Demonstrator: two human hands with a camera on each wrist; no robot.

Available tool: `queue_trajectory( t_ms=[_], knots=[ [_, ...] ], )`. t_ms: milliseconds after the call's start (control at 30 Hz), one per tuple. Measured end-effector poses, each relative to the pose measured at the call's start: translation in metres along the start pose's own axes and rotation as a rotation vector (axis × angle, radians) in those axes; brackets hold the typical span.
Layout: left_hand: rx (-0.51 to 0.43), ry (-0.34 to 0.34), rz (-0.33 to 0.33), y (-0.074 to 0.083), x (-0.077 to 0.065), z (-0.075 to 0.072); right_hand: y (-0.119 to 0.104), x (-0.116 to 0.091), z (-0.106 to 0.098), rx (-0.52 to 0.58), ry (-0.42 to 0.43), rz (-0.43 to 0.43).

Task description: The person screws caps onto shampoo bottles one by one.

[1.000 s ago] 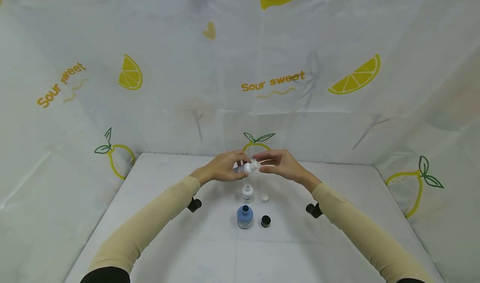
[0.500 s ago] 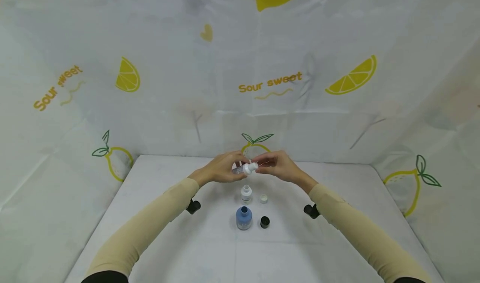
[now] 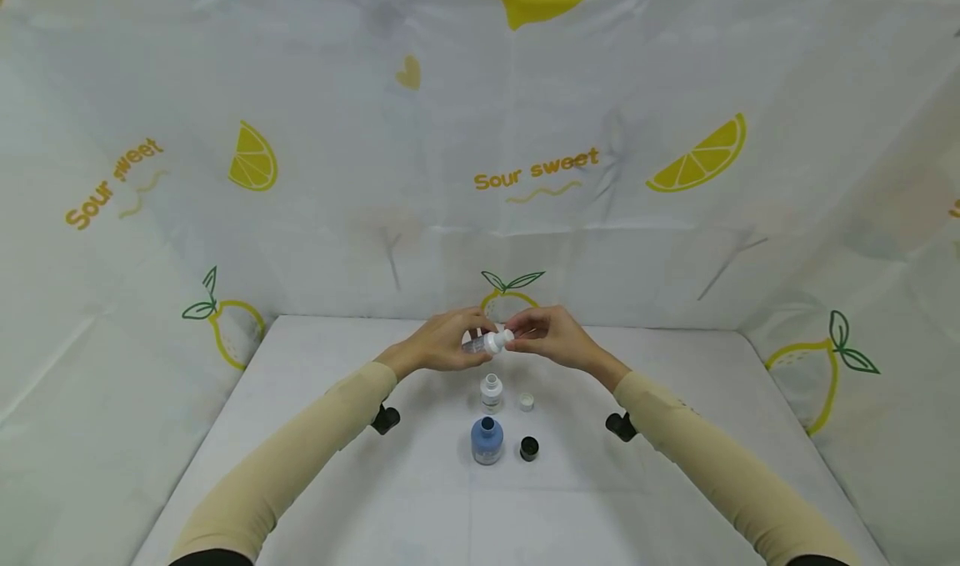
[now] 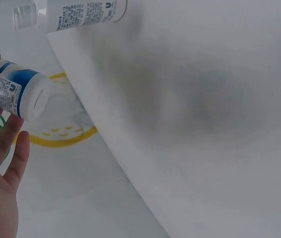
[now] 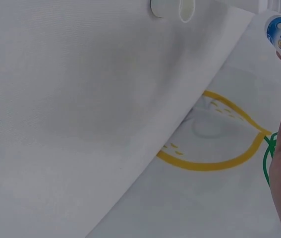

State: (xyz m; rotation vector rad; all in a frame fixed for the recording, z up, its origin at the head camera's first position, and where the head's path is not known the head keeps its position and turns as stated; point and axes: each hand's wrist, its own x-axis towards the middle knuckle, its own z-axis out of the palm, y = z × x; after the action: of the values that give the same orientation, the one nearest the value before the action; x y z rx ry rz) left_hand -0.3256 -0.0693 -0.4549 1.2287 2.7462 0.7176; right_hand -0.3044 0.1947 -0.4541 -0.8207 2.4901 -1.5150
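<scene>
My left hand grips a small bottle over the back of the table, tilted with its top toward the right. The bottle has a white and blue label, seen in the left wrist view as a printed bottle with a pale base. My right hand pinches the white cap at the bottle's top between thumb and fingertips. Below the hands, an uncapped white bottle stands upright beside a loose white cap. Nearer, an uncapped blue bottle stands beside a black cap.
The white table meets a pale hanging sheet with lemon prints close behind the hands. In the right wrist view the loose cap lies near the table's far edge.
My right hand has moved left to the held bottle, its fingers closing in from a loose spread onto the cap. The left hand keeps its grip. The standing bottles and loose caps stay in place.
</scene>
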Motion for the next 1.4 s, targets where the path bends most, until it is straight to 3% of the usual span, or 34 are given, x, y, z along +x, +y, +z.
queue_trajectory(
  t_ms=[700,1400],
  knots=[
    [0.012,0.015,0.011,0.0014,0.0013,0.0026,0.0012,-0.0002,0.0037,-0.048,0.056,0.067],
    [0.000,0.022,0.015,-0.0004,-0.0004,0.0014,-0.0001,0.0019,0.0071,-0.092,0.073,0.065]
  ],
)
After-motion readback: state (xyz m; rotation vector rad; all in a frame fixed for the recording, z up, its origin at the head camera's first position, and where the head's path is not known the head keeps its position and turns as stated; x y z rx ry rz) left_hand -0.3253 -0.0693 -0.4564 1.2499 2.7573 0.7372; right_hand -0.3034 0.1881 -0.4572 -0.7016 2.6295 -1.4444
